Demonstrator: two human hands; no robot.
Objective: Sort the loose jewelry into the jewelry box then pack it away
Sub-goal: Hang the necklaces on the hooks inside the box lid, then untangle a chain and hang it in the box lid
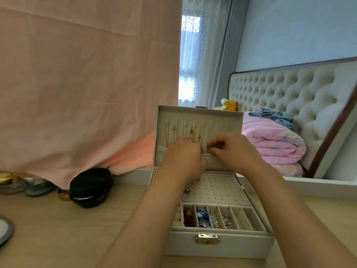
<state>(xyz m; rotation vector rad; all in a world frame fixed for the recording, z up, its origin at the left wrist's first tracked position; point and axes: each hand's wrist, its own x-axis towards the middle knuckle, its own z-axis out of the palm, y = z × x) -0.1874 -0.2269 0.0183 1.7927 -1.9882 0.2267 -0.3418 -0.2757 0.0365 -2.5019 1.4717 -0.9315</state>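
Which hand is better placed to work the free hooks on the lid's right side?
Right, probably. The right hand sits just below those hooks, fingertips pinched together; what they hold is unclear. The left hand lies under the hung necklaces, further left.

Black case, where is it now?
Head view, left side: the black case is on the table, left of the jewelry box, below the pink cloth, beside a gold jar.

White jewelry box (219, 245) open on desk, necklaces (191, 132) hanging inside upright lid, trinkets (202, 217) possibly beads in compartments
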